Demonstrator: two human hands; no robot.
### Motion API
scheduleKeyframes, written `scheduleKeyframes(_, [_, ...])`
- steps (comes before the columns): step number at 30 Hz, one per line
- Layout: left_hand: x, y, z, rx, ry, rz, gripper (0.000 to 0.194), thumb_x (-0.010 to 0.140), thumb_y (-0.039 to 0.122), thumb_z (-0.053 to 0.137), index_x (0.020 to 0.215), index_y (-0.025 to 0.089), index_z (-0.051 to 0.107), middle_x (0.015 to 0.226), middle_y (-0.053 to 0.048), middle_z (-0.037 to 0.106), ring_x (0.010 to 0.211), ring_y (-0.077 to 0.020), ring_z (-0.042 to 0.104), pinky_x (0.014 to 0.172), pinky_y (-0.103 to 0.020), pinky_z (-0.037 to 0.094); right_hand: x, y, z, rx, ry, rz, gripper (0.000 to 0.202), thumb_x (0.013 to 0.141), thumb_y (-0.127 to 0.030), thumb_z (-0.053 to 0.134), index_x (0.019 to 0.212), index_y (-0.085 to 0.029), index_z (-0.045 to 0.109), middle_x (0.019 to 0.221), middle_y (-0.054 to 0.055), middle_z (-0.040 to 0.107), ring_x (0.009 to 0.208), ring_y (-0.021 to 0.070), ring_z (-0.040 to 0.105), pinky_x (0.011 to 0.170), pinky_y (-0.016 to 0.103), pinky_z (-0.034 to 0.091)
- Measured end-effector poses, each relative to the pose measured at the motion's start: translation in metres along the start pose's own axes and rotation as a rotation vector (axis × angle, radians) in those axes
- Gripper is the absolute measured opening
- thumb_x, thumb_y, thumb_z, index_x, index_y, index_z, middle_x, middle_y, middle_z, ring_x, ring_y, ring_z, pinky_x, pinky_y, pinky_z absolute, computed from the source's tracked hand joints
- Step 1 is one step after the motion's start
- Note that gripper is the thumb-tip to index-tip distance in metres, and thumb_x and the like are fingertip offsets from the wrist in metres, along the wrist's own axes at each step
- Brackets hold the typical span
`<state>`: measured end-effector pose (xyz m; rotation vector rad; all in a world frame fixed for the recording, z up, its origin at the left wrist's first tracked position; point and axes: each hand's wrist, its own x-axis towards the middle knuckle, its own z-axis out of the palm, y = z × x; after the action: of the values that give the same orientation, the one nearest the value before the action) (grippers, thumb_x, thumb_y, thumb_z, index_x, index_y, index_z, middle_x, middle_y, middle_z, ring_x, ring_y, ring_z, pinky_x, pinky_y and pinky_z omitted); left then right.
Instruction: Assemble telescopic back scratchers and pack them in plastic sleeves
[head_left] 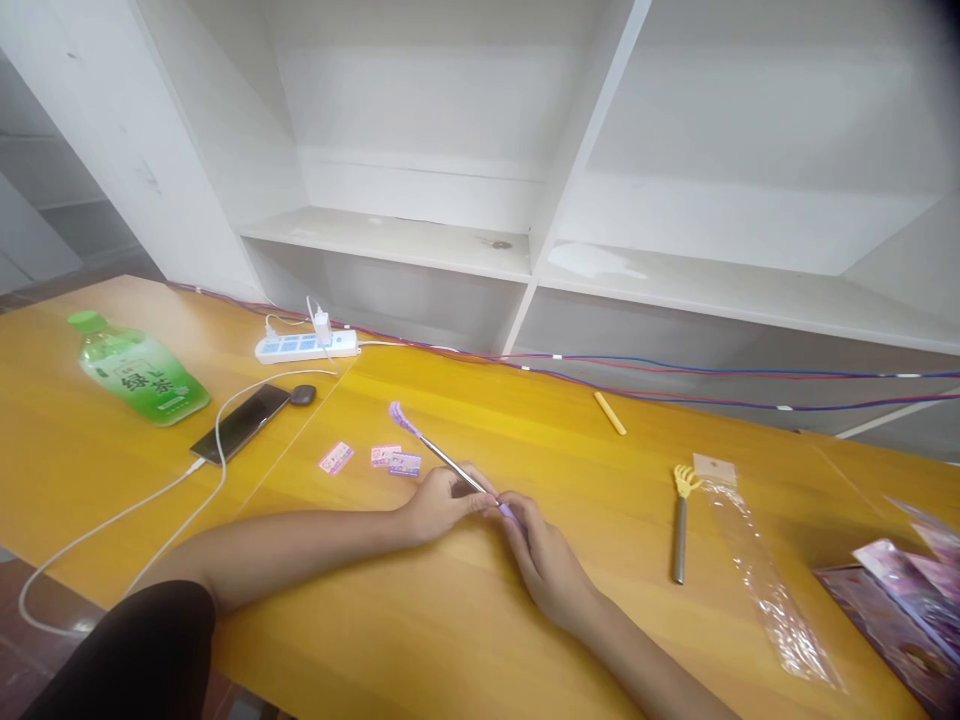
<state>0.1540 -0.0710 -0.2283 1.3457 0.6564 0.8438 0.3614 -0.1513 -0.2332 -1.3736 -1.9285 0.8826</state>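
A telescopic back scratcher [448, 459] with a purple claw head, a thin metal rod and a purple handle slants across the middle of the wooden table. My left hand [444, 503] pinches its rod just above the handle. Around the purple handle end, the fingers of my right hand [546, 556] are closed, hiding most of it. Several small printed cards [405, 464] lie on the table left of the claw head. To the right rests a second back scratcher [680, 525], with a yellow claw and a grey handle.
A clear plastic sleeve [757, 580] lies near a box of packaged items [885, 620] at right. A yellow stick [610, 413] is farther back. At left are a green tea bottle [139, 370], a phone [241, 424] with its cable, and a power strip [306, 346]. Shelves stand behind.
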Motion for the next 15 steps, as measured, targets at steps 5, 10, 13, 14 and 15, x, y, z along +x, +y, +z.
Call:
scheduleKeyframes(5, [-0.001,0.003,0.001,-0.012,-0.041,-0.039,0.038,0.085,0.049,0.083,0.094,0.014,0.074,0.081,-0.003,0.070,0.078,-0.0160,0.067,0.077,-0.028,0.052,-0.002,-0.002,0.001,0.023,-0.020,0.011,0.039,0.114,-0.053,0.028,0.134,-0.022,0.042,0.126,0.013,0.067,0.093,0.0198,0.071,0.078,0.032,0.055])
scheduleKeyframes(10, [-0.001,0.005,0.002,-0.004,-0.062,-0.054,0.036,0.084,0.048,0.083,0.091,0.014,0.073,0.083,-0.003,0.071,0.079,-0.0160,0.067,0.078,-0.029,0.052,-0.002,0.000,0.003,0.056,-0.008,-0.002,0.037,0.114,-0.053,0.029,0.130,-0.022,0.042,0.117,0.012,0.068,0.098,0.0213,0.070,0.081,0.033,0.055])
scheduleKeyframes(13, [-0.001,0.006,0.002,0.010,-0.086,-0.037,0.035,0.085,0.047,0.082,0.090,0.014,0.074,0.085,-0.005,0.072,0.081,-0.0174,0.068,0.079,-0.030,0.053,-0.003,0.000,0.008,0.027,0.011,0.008,0.037,0.114,-0.053,0.027,0.129,-0.022,0.039,0.092,0.005,0.065,0.076,0.0195,0.065,0.069,0.031,0.051])
scheduleKeyframes(14, [-0.001,0.006,0.003,0.015,-0.089,-0.029,0.034,0.086,0.046,0.082,0.090,0.014,0.074,0.085,-0.005,0.072,0.082,-0.0177,0.069,0.080,-0.030,0.054,-0.004,0.000,0.010,0.025,0.029,0.009,0.036,0.114,-0.053,0.027,0.130,-0.022,0.038,0.086,0.003,0.062,0.072,0.0191,0.062,0.067,0.030,0.050])
scheduleKeyframes(15, [-0.002,0.006,0.003,0.019,-0.090,-0.023,0.033,0.085,0.046,0.082,0.090,0.014,0.074,0.085,-0.005,0.072,0.082,-0.0179,0.069,0.080,-0.030,0.054,-0.005,0.000,0.013,0.029,0.050,0.008,0.036,0.114,-0.053,0.027,0.130,-0.022,0.036,0.083,0.001,0.060,0.071,0.0189,0.061,0.066,0.029,0.050])
